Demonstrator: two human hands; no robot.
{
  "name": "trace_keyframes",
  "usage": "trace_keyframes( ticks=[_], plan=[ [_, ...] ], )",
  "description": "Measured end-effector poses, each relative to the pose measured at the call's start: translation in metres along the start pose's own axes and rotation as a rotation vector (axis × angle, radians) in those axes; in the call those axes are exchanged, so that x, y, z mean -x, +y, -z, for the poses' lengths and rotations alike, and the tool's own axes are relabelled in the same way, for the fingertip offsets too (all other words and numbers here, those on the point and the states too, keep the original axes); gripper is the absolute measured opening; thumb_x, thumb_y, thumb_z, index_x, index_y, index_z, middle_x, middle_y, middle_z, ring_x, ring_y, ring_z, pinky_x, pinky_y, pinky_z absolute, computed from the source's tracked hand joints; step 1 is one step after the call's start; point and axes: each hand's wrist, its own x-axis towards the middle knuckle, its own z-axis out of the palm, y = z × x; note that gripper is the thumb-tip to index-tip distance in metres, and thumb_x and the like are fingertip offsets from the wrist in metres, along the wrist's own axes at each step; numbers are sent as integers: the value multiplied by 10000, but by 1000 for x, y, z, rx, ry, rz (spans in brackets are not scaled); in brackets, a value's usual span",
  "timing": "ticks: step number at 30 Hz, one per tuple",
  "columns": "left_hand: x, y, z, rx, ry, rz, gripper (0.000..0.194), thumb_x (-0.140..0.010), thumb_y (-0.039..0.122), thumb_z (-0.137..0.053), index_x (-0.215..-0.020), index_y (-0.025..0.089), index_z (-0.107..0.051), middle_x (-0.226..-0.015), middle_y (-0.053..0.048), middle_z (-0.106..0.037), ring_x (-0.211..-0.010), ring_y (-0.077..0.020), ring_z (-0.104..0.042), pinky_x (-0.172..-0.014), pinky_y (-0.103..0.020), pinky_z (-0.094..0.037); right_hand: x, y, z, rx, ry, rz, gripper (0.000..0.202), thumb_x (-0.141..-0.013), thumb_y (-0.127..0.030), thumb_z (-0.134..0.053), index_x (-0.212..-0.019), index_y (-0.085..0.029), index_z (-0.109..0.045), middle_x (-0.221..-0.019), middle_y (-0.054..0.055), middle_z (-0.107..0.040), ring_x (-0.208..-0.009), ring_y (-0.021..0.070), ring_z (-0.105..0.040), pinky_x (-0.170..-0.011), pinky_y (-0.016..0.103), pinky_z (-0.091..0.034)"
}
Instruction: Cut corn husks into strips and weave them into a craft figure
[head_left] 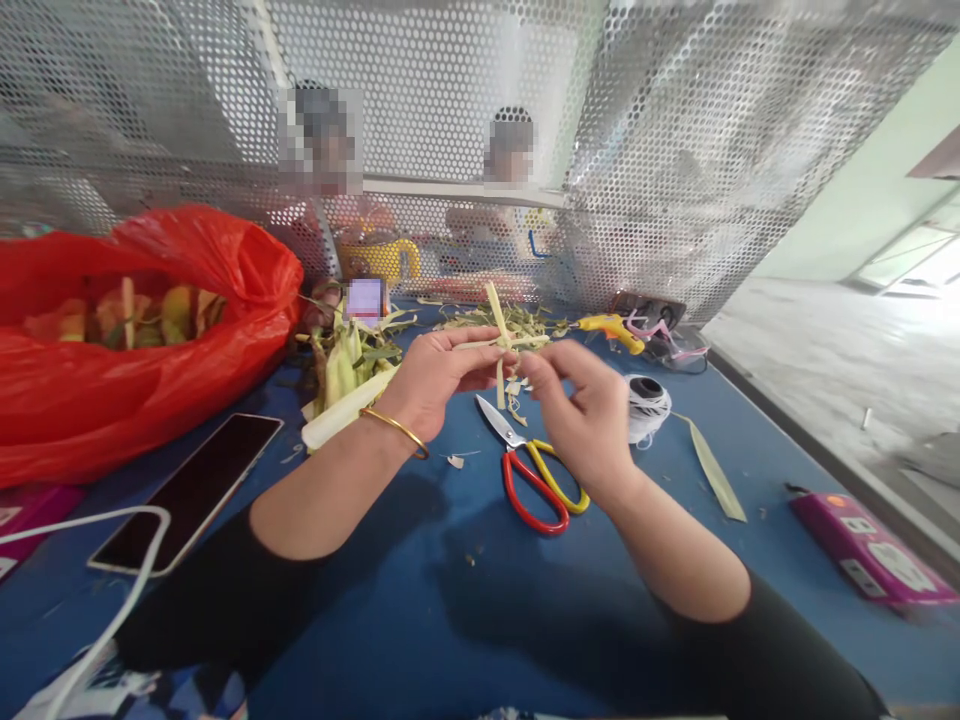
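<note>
Blue desk (pixel 405 620). Red plastic bag (pixel 112 415): 9 o'clock from the hands. Left hand (pixel 427 388) and right hand (pixel 589 410): raised, mid-view. Scissors (pixel 517 441): 6 o'clock from the hands, handles red and yellow. Crossed husk strips (pixel 505 339): at the fingertips; left grip pinches them. Right grip: fingers drawn together beside the strips, blurred; whether it grasps, cannot tell.

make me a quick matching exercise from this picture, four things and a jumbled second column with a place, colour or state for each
Column one
1. pale strips
2. scissors
3. dark-screened phone
4. thread

Column two
A. lying near the red bag
B. white, wound around a dark core
C. crossed, held in the left hand
D. one red handle, one yellow

Pairs: 1-C, 2-D, 3-A, 4-B
</note>
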Motion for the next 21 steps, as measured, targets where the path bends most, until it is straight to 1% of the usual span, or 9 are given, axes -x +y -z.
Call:
trace_keyframes(
  ticks=[2, 3, 5, 7, 8, 11, 14, 17, 21],
  plan=[
    [1, 3, 1, 13, -25, 28, 175, -669, 120, -717, -843, 131, -720, -676, -36, -723, -624, -124, -660, -663, -252, -523, -4, 3, 3, 29, 163, -25, 112, -851, -318, -592, -817, -215, -618, -801, 20, -614, -652, 133, -527, -609, 267, -407],
    [2, 5, 1, 13, -42, 46, 166, -680, 110, -700, -845, 127, -717, -654, -37, -716, -605, -125, -656, -648, -250, -522, -6, 4, 5, 19, 174, -55, 103, -832, -312, -612, -863, -215, -624, -840, 22, -620, -648, 128, -529, -596, 264, -407],
    [3, 7, 2, 13, -77, 77, 160, -698, 92, -671, -851, 119, -713, -629, -39, -707, -583, -127, -654, -619, -240, -520, -10, 8, 5, -58, 68, -137, 110, -827, -308, -607, -810, -201, -627, -768, 9, -617, -600, 117, -521, -564, 257, -396],
    [2, 7, 2, 41, -95, 105, 145, -737, 112, -646, -866, 117, -712, -639, -44, -711, -585, -128, -661, -605, -232, -524, -12, 10, 4, -173, -46, -216, 209, -837, -303, -581, -663, -187, -590, -603, -17, -564, -543, 107, -497, -544, 252, -382],
    [1, 6, 3, 64, -94, 128, 132, -770, 149, -629, -868, 115, -712, -645, -48, -713, -578, -129, -661, -596, -232, -527, -12, 11, 3, -223, -67, -251, 254, -836, -302, -579, -611, -185, -568, -548, -26, -535, -520, 103, -483, -535, 250, -375],
    [-2, 4, 3, 111, -70, 241, 264, -855, 331, -579, -812, 103, -704, -626, -68, -706, -501, -128, -634, -535, -237, -522, -13, 11, 1, -332, -22, -324, 270, -804, -314, -612, -574, -182, -564, -500, -37, -510, -483, 93, -452, -513, 250, -361],
    [-3, 3, 3, 90, -67, 332, 393, -853, 471, -578, -748, 109, -690, -592, -76, -694, -439, -126, -604, -460, -227, -490, -13, 11, 1, -379, 9, -350, 262, -787, -321, -627, -569, -184, -576, -489, -40, -500, -471, 91, -436, -503, 250, -353],
    [-3, 2, 2, 48, -88, 356, 410, -851, 506, -576, -752, 125, -690, -575, -63, -687, -417, -120, -590, -413, -209, -451, -13, 11, 2, -334, -16, -343, 256, -796, -306, -612, -573, -183, -582, -493, -40, -497, -478, 91, -434, -507, 250, -343],
    [-1, 0, 0, -1, -98, 315, 311, -806, 454, -657, -764, 148, -689, -597, -48, -692, -426, -109, -586, -413, -199, -429, -11, 10, 2, -172, -45, -284, 258, -817, -289, -588, -583, -185, -570, -503, -41, -487, -499, 93, -423, -507, 250, -306]
  ],
)
